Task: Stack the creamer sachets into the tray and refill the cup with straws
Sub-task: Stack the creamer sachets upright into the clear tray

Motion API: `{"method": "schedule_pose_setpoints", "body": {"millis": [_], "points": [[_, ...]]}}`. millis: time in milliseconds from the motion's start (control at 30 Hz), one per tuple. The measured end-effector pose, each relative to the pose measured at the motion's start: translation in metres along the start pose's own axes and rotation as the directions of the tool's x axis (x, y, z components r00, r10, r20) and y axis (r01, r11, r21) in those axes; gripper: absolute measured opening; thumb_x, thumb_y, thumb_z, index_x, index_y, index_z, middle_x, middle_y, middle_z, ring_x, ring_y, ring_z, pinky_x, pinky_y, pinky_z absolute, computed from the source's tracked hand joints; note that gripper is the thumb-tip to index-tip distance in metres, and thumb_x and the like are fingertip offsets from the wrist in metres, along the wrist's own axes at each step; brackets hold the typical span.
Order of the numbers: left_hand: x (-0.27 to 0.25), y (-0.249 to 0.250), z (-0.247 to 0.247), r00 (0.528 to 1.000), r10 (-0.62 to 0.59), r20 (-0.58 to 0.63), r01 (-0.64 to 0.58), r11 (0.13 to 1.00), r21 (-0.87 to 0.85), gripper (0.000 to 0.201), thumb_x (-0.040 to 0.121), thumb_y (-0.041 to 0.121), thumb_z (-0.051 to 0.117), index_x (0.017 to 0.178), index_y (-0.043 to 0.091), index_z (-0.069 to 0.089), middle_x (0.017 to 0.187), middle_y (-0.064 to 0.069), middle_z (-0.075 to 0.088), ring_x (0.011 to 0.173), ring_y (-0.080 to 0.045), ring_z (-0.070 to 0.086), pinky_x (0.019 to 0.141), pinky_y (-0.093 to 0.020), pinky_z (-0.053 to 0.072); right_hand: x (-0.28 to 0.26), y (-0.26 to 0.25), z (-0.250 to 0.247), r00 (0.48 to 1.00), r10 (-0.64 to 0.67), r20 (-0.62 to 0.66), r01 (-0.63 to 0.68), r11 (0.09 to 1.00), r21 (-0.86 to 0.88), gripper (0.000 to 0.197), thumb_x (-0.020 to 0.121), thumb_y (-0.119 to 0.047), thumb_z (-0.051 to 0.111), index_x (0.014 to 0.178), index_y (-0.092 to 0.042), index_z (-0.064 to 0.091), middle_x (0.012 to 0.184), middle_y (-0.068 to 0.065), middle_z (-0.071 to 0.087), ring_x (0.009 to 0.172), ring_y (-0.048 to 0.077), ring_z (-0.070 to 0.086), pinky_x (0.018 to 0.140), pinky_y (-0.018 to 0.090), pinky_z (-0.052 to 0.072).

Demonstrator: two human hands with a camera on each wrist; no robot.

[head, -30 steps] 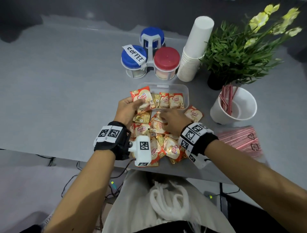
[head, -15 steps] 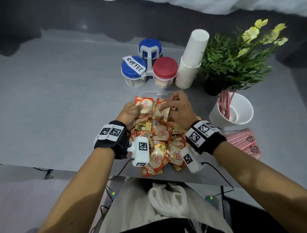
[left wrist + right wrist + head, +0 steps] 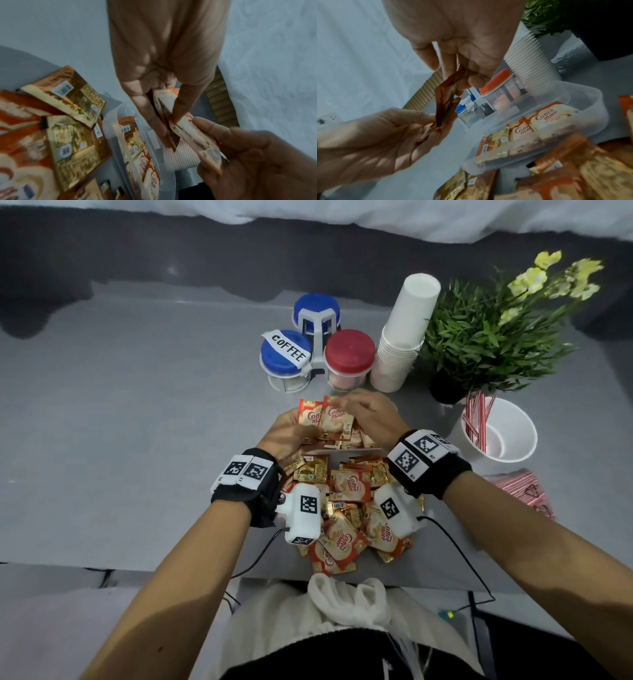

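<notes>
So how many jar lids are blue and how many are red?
Blue lids: 2
Red lids: 1
Total: 3

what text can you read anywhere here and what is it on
"COFFEE": white paper label on the blue-lidded jar.
"Coffee mate": held sachets, loose sachets on the table, and sachets in the tray.
Small print and barcodes on the sachet backs: too blurred to read.
Square black-and-white markers on the wristbands: patterns, no words.
</notes>
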State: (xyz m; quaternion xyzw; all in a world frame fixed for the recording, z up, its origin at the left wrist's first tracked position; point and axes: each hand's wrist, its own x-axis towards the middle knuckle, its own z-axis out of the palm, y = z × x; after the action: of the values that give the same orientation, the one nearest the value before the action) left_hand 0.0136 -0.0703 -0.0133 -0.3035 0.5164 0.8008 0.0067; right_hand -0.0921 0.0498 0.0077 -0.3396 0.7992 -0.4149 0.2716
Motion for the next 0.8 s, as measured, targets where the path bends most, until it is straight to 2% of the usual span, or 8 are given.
{"method": "schedule_pose_setpoints", "body": {"millis": [100,167,300,367,500,567,633,800], "points": [[0.006,0.008,-0.003,1.000,0.008,-0.019,-0.006,0.999,0.053,0.024,0.088,-0.010,0.045,0.095,0.011,0.054,0.097,-0.013,0.063,0.081,-0.022,0.063,0.061,-0.021,0.056,0.010,-0.002,0.000,1.000,-0.018,-0.008,0.017,0.993,-0.117,0.044,0.093,-0.007,0.045,0.136,-0.018,0.045,0.136,0.004,0.052,0.123,0.016,0.050,0.094,0.014,0.038],[0.013,0.014,-0.006,1.000,-0.008,-0.008,0.008,0.999,0.048,0.021,0.090,-0.006,0.045,0.094,0.012,0.054,0.096,-0.013,0.063,0.081,-0.022,0.062,0.062,-0.022,0.057,0.017,-0.005,0.001,0.999,0.036,-0.023,-0.038,0.992,-0.122,0.053,0.091,-0.006,0.050,0.139,-0.022,0.035,0.137,0.004,0.050,0.113,0.014,0.052,0.078,0.009,0.041],[0.023,0.023,-0.006,0.998,-0.042,0.039,0.042,0.999,0.006,0.016,0.090,0.001,0.052,0.103,0.009,0.055,0.093,-0.009,0.063,0.077,-0.018,0.063,0.064,-0.026,0.057,0.033,-0.013,0.007,0.998,0.065,0.009,-0.063,0.988,-0.143,0.049,0.086,-0.008,0.061,0.129,-0.018,0.040,0.119,0.003,0.053,0.095,0.008,0.048,0.062,0.007,0.035],[0.030,0.024,-0.006,0.999,-0.032,-0.008,0.032,0.999,0.017,0.024,0.089,-0.002,0.053,0.111,0.007,0.051,0.095,-0.007,0.062,0.080,-0.017,0.062,0.065,-0.026,0.057,0.042,-0.016,0.012,0.997,0.062,-0.036,-0.065,0.992,-0.111,0.041,0.085,-0.005,0.061,0.121,-0.013,0.045,0.109,0.002,0.054,0.093,0.009,0.050,0.064,0.010,0.039],[0.041,0.020,-0.019,0.991,-0.037,-0.127,0.039,0.999,0.012,0.037,0.090,-0.004,0.048,0.127,0.003,0.044,0.101,-0.008,0.062,0.083,-0.019,0.062,0.073,-0.030,0.055,0.059,-0.004,0.019,0.984,0.121,-0.131,-0.124,0.992,-0.016,0.025,0.086,0.002,0.052,0.110,-0.005,0.052,0.093,0.008,0.053,0.087,0.023,0.057,0.077,0.031,0.051],[0.041,0.017,-0.028,0.993,-0.025,-0.119,0.028,0.999,0.018,0.035,0.091,-0.005,0.046,0.126,0.002,0.043,0.097,-0.007,0.062,0.083,-0.018,0.062,0.068,-0.024,0.057,0.063,0.006,0.022,0.983,0.121,-0.139,-0.133,0.988,-0.079,0.021,0.086,0.004,0.051,0.106,-0.001,0.058,0.094,0.011,0.058,0.087,0.024,0.058,0.075,0.027,0.048],[0.041,0.012,-0.036,0.994,-0.027,-0.109,0.026,1.000,-0.011,0.034,0.091,-0.005,0.046,0.125,0.002,0.043,0.101,-0.007,0.063,0.087,-0.018,0.063,0.070,-0.022,0.057,0.065,0.015,0.027,0.992,0.115,-0.046,-0.123,0.956,-0.266,0.021,0.086,0.000,0.054,0.105,-0.001,0.063,0.104,0.013,0.065,0.095,0.022,0.060,0.078,0.023,0.043],[0.044,0.002,-0.042,0.991,-0.020,-0.135,0.015,0.999,-0.036,0.028,0.091,-0.006,0.045,0.118,0.003,0.047,0.096,-0.008,0.064,0.084,-0.019,0.064,0.074,-0.026,0.057,0.059,0.032,0.047,0.938,0.185,0.292,0.041,0.780,-0.625,0.028,0.083,-0.025,0.063,0.108,-0.013,0.062,0.115,0.011,0.058,0.109,0.028,0.055,0.085,0.034,0.045]]}}
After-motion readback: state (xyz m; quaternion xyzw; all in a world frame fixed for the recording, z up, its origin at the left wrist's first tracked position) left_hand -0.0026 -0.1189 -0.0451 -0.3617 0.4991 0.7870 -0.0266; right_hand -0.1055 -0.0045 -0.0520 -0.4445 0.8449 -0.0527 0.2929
